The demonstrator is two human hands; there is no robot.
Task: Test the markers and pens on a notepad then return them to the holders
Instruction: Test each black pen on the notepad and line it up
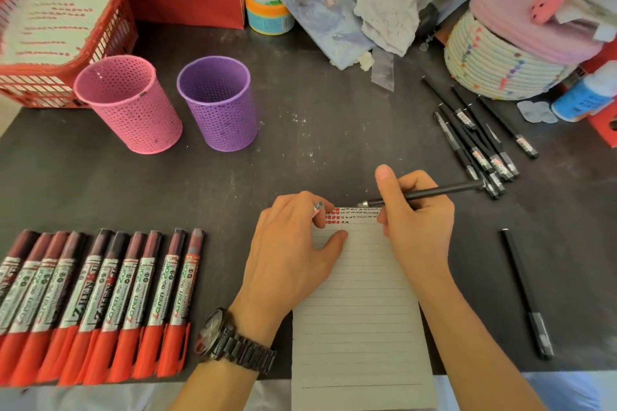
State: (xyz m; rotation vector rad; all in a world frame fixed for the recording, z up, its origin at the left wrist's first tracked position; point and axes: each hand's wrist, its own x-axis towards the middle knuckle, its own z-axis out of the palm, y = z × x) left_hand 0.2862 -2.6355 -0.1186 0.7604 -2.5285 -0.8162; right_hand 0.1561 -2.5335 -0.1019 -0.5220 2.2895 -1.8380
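Red-capped markers (100, 304) lie left of the lined notepad (360, 310), black pens (477, 140) right, two mesh holders (223, 120) upright beyond.

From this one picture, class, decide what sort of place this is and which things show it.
Probably a home desk or craft corner: a dark table with a pink holder and a purple holder for pens, a red basket of papers, and a rope basket among household clutter.
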